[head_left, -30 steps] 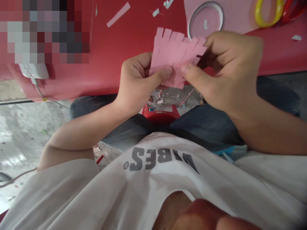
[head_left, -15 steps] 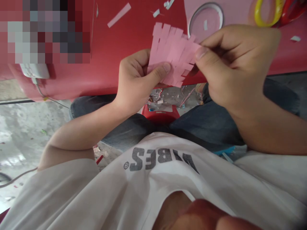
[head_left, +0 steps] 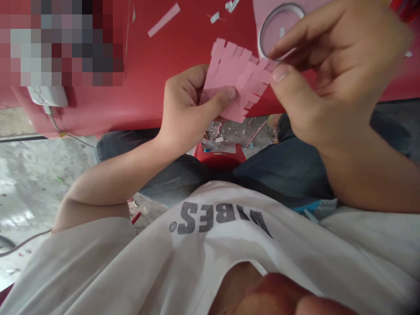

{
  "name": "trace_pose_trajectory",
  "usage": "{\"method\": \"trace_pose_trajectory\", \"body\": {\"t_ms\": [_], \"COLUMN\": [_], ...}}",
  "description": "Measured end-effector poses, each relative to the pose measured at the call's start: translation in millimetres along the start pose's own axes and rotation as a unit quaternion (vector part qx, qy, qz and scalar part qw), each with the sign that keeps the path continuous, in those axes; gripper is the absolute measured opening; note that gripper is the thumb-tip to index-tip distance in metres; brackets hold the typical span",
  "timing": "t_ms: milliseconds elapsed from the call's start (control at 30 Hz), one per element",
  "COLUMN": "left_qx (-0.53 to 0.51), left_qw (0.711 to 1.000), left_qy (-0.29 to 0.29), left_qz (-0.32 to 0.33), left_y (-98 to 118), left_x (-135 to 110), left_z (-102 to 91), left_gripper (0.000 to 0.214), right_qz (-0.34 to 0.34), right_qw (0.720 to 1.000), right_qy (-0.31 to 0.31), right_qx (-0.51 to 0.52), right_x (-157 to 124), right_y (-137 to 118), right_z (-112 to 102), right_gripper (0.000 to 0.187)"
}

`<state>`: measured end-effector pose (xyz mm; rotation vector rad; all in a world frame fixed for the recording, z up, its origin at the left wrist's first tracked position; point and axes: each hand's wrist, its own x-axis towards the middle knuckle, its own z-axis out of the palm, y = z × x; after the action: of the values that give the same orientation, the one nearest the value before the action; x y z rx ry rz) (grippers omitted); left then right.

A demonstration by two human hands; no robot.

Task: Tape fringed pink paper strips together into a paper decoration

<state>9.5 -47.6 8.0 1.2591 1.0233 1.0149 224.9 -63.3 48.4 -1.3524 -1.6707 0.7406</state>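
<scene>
My left hand [head_left: 193,105] pinches a pink woven paper piece [head_left: 234,78] with the thumb on top. The piece is made of crossing paper strips whose ends stick out unevenly along its edges. At its right edge is my right hand [head_left: 324,74], with thumb and forefinger apart. Nothing shows between these two fingertips, and the other fingers are partly hidden behind the thumb. A roll of tape [head_left: 261,39] lies on the pink sheet just beyond the right forefinger.
The red table [head_left: 157,78] carries a loose pink paper strip [head_left: 164,20] and small white scraps [head_left: 215,17]. Red scissors handles [head_left: 405,9] show at the top right. A white power strip [head_left: 49,95] with a cable sits at the left. Scraps litter the floor below.
My right thumb and forefinger have parted and come off the paper edge. The right hand moved up and right, now covering the yellow handle. The woven paper dipped slightly in my left hand.
</scene>
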Motion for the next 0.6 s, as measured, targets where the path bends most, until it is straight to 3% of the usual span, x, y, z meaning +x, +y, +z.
{"method": "trace_pose_trajectory", "body": {"t_ms": [233,600], "left_qx": [0.021,0.063], "left_qw": [0.999,0.997], "left_qy": [-0.019,-0.035], "left_qz": [0.017,0.034], "left_y": [-5.6,-0.1], "left_x": [0.3,0.9], "left_z": [-0.1,-3.5], "left_gripper": [0.021,0.020], "right_qz": [-0.108,-0.075], "right_qw": [0.991,0.995], "right_qy": [-0.047,-0.056], "right_qx": [-0.064,-0.038], "right_x": [-1.0,-2.1], "right_y": [6.2,3.0], "right_z": [-6.0,-3.9], "right_gripper": [0.022,0.014]}}
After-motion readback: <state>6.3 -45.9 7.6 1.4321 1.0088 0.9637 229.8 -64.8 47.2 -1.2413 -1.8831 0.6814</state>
